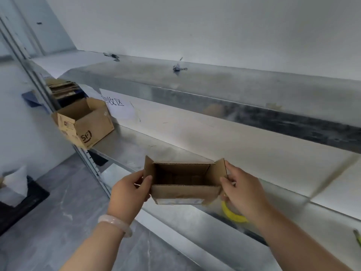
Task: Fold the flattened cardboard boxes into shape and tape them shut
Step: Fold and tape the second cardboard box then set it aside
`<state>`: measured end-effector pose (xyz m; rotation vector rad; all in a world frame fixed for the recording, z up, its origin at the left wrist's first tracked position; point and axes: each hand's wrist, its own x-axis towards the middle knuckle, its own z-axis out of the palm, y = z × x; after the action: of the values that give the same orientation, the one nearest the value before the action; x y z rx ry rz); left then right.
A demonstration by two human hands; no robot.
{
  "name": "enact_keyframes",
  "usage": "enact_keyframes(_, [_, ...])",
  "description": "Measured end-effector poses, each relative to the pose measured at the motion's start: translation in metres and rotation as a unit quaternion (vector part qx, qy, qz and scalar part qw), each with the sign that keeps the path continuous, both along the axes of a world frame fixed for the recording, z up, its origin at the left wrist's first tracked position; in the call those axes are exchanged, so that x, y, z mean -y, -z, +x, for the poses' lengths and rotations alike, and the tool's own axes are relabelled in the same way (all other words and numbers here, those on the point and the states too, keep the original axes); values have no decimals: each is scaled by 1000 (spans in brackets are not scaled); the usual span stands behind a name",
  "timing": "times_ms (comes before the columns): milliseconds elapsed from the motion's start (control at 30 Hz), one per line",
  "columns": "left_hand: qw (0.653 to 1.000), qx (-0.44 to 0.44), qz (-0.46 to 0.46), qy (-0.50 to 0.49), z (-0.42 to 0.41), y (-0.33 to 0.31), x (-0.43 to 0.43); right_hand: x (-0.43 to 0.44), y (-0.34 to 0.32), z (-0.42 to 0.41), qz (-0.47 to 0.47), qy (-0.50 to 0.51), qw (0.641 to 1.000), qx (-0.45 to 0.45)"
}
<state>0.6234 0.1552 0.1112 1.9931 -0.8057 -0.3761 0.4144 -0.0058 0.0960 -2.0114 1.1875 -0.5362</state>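
Note:
A small brown cardboard box (185,190) is held in the air in front of a metal shelf, its top open and its flaps standing up. My left hand (130,190) grips its left end, thumb over the left flap. My right hand (241,189) pinches the right flap from outside. A yellow tape roll (231,214) lies on the lower shelf, partly hidden behind my right hand.
A larger open cardboard box (86,122) sits at the left end of the metal shelf (224,145). Flattened cardboard (61,89) is stacked behind it. A paper label (115,103) hangs on the shelf's back. A yellow-green tool (357,236) lies at far right. Grey floor lies below left.

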Motion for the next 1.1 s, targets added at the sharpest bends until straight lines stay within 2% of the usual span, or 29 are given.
enact_keyframes(333, [997,-37,-10,-62,143,7,-38,-14,1,177,19,-50,999,5])
enact_keyframes(733, [987,-123,31,-103,285,38,4,47,24,349,29,-50,998,15])
enact_keyframes(967, [977,-192,22,-90,345,47,26,70,28,425,89,-83,992,39])
enact_keyframes(1100, [977,-197,-9,-84,375,57,30,68,37,458,135,-106,983,68])
